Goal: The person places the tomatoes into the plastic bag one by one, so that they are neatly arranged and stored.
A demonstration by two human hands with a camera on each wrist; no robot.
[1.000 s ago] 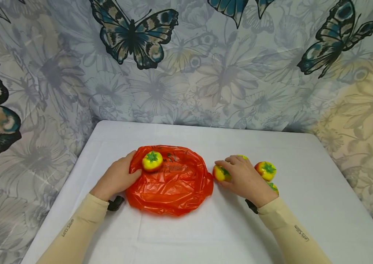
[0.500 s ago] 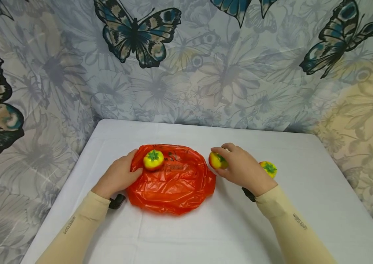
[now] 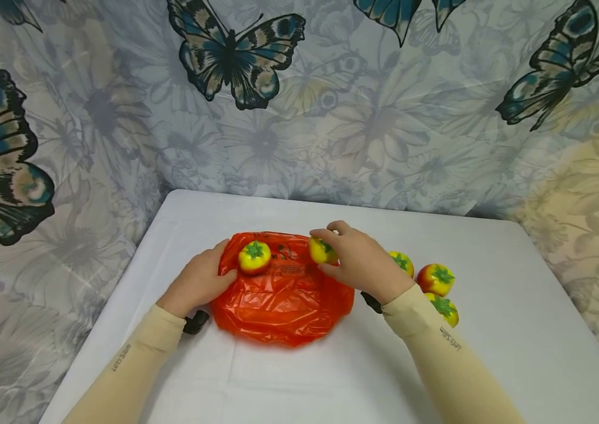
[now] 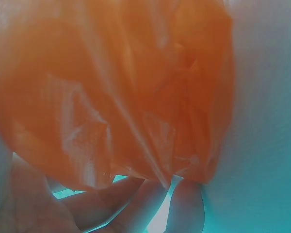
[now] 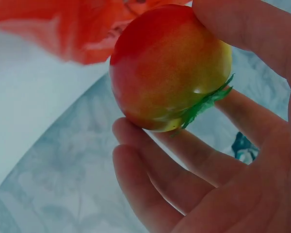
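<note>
A crumpled red plastic bag (image 3: 278, 309) lies on the table. At its left edge my left hand (image 3: 200, 284) holds the rim, thumb on the near side. In the left wrist view the bag (image 4: 136, 97) fills the frame above the fingers (image 4: 136, 206). On the bag's upper left sits a yellow-and-red, persimmon-like fruit (image 3: 254, 257) with a green leafy top. My right hand (image 3: 365, 262) holds a similar fruit (image 3: 320, 251) over the bag's upper right. Thumb and fingertips pinch this fruit (image 5: 169, 68) in the right wrist view.
Several more such fruits lie to the right of the bag: one fruit (image 3: 402, 262) partly behind the right hand, another fruit (image 3: 435, 279), and a nearer fruit (image 3: 443, 310) beside the right sleeve. The white table (image 3: 278, 388) meets a patterned cloth backdrop (image 3: 363, 129).
My right hand has lifted the fruit and carried it left, from beside the bag to above its right part. My left hand stays on the bag's left edge. The head view has shifted slightly.
</note>
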